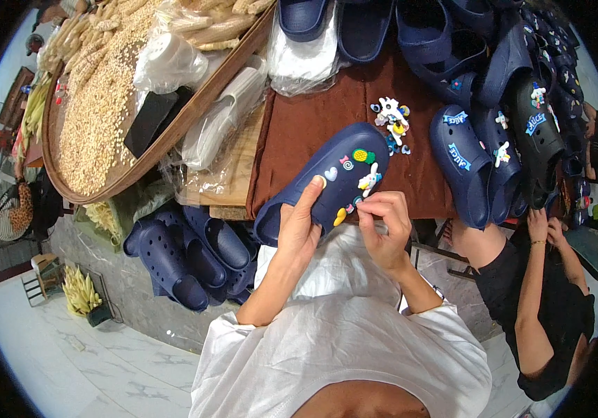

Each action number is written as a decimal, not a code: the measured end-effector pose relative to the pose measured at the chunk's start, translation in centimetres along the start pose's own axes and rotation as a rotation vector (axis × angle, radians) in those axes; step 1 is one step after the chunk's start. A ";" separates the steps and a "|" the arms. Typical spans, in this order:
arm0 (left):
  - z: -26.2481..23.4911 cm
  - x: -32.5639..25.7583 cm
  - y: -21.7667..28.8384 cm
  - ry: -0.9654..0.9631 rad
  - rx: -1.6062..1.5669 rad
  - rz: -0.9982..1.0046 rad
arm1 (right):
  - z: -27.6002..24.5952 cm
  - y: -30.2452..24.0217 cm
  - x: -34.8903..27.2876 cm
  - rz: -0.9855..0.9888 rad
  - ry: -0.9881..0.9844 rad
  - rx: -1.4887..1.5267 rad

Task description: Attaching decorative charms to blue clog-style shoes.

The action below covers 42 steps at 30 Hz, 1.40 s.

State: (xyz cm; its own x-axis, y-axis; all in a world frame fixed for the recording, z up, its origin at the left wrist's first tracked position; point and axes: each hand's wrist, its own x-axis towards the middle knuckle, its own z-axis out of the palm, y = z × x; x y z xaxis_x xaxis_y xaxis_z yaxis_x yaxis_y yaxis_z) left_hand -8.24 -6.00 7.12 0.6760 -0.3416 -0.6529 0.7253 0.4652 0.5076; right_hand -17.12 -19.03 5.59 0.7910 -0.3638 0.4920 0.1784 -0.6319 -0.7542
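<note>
My left hand [300,226] is wrapped around the near side of a navy blue foam clog [327,182], thumb stretched up along its top so the tip presses just beside a white heart charm [331,173]. The fingers curl under the shoe where I cannot see them. The clog lies tilted across the space between both my hands, its toe pointing up and away from me over the brown tablecloth [299,125].

My right hand [384,226] is bunched at the clog's near right edge, fingertips pinched together against the upper, right next to a small yellow charm [340,217]. Whether there is a charm inside that pinch I cannot tell; the fingers hide it. Just above my right fingers sit a white rabbit-shaped charm [368,180] and a yellow-and-green pineapple charm [363,156], already fixed in the shoe's holes.

Beyond my right hand, on the cloth, lies a little heap of loose charms [393,122]. Farther right a row of decorated navy clogs [483,157] hangs over the table edge, and another person's hands [546,226] reach toward them. Below my left hand, plain navy clogs [187,254] are stacked near the floor. Well beyond it, to the left, is a large round woven tray [194,104] of pale grain.
</note>
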 end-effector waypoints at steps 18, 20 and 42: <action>-1.1 2.0 5.1 -0.140 -0.413 -0.139 | 2.2 1.4 -3.8 0.347 -0.224 0.155; -0.7 1.8 5.3 -0.127 -0.437 -0.147 | 3.1 1.5 -3.7 0.505 -0.362 0.312; -7.8 -3.0 1.6 -0.083 0.017 0.353 | 6.1 1.6 23.4 0.433 -0.243 0.531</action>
State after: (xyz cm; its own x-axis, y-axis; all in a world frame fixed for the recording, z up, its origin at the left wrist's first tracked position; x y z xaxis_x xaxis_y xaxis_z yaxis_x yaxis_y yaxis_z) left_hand -10.12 2.17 5.48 0.8930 -0.2277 -0.3883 0.4468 0.5531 0.7031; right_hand 5.23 -24.40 13.26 0.9518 -0.3043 0.0376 0.0312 -0.0260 -0.9992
